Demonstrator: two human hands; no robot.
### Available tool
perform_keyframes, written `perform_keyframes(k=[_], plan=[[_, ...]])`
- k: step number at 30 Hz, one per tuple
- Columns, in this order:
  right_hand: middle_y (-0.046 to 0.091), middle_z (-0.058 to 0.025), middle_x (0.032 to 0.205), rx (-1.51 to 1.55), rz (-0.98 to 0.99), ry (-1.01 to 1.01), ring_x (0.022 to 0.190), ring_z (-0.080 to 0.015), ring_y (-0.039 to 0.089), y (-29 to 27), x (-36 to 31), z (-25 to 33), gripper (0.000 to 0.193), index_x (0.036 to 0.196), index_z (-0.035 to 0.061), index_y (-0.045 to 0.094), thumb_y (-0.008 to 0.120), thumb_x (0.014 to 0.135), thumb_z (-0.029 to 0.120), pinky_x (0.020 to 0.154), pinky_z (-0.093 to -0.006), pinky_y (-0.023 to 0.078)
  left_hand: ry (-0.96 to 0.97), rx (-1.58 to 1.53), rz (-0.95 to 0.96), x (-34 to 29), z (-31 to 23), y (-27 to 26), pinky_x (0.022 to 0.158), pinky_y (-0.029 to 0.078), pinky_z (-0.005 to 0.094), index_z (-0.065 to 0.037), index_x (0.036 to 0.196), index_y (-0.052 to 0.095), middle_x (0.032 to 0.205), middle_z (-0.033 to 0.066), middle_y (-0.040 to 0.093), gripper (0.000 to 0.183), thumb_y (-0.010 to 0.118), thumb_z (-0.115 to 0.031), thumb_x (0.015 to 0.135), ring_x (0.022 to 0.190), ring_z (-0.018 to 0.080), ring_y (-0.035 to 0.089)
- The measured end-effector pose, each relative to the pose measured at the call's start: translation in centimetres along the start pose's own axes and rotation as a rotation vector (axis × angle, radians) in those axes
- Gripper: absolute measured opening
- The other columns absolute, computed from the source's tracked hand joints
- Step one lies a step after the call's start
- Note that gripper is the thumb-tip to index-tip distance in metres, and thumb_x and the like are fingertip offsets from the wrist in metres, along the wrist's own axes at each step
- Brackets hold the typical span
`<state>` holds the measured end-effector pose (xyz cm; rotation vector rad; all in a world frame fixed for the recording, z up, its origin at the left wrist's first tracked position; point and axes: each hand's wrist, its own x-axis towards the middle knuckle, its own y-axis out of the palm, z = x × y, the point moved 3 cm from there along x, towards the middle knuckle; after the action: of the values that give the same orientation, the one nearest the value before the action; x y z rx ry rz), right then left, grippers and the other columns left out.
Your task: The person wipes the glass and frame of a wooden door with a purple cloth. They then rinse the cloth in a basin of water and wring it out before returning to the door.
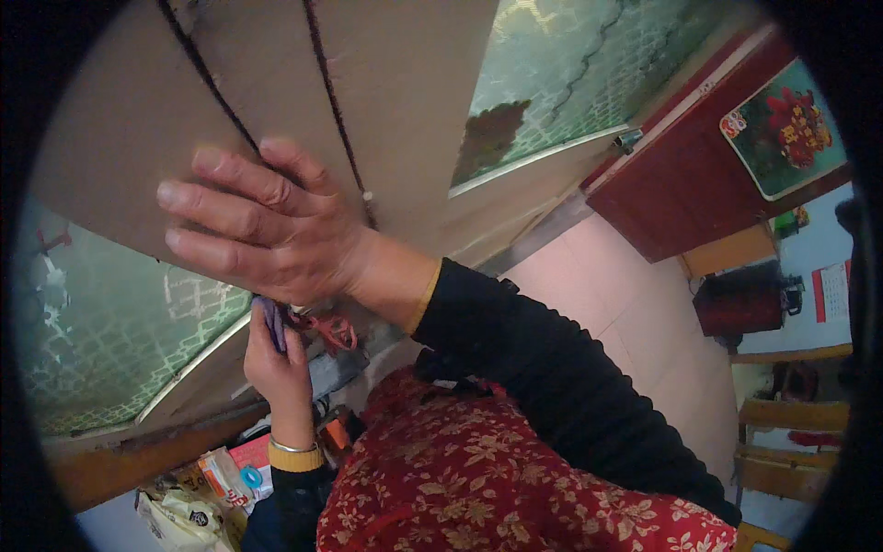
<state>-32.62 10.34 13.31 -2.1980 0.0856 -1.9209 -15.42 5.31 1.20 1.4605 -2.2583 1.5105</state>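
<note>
My right hand [276,221] stretches over a beige-brown board [405,83], palm down and fingers extended. Whether the palm touches the board or hovers just above it is hard to tell. Two dark fuzzy lines run along the board from the far edge, passing toward this hand; a small white dot [368,196] sits by the end of one. Below it, my left hand [280,363] is closed around a small purple, folded-looking thing [270,324], partly hidden by my right hand. A tangle of reddish string [336,331] hangs beside it.
Green patterned covering [570,74] shows on both sides of the board. Packets [193,515] and a blue ring [250,477] lie at lower left. A dark red door or cabinet [662,193], a dark red box [736,302] and wooden chair slats [791,414] stand at right, beyond pale floor tiles [589,276].
</note>
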Motion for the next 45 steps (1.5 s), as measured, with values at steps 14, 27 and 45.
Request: perform_keyframes(k=[14,27,45], plan=[[0.049,0.0007,0.145,-0.075,0.077,-0.011,0.139,-0.0228,0.038,0.1,-0.2,0.0,0.04,0.128,0.0275,0.058,0.057,0.089,0.023,0.118,-0.0433,0.018,0.267,0.274,0.037,1.0,0.0,-2.8,0.071,0.053,0.0416,-0.006,0.127,0.058,0.098,0.0163,0.067,0.055,0.066,-0.003,0.072,0.085,0.034,0.066],[0.047,-0.0013,0.148,-0.089,0.11,0.021,0.141,-0.0245,0.036,-1.9,0.3,0.1,0.055,0.131,0.0292,0.06,0.055,0.079,0.011,0.117,-0.0432,0.019,-0.558,-1.013,-0.178,-4.7,8.4,-8.4,0.086,0.051,0.034,0.0,0.12,0.059,0.109,0.0109,0.067,0.031,0.054,-0.007,0.091,0.096,0.0221,0.066],[0.048,-0.0146,0.141,-0.101,0.072,-0.124,0.133,-0.034,0.041,-1.5,1.2,1.2,0.039,0.133,0.0129,0.054,0.044,0.097,0.023,0.113,-0.0493,0.027,-0.819,-1.664,-0.333,-12.4,13.4,-15.1,0.101,0.046,0.0406,0.0,0.131,0.052,0.125,0.0123,0.061,0.04,0.049,-0.026,0.102,0.115,0.0249,0.059]])
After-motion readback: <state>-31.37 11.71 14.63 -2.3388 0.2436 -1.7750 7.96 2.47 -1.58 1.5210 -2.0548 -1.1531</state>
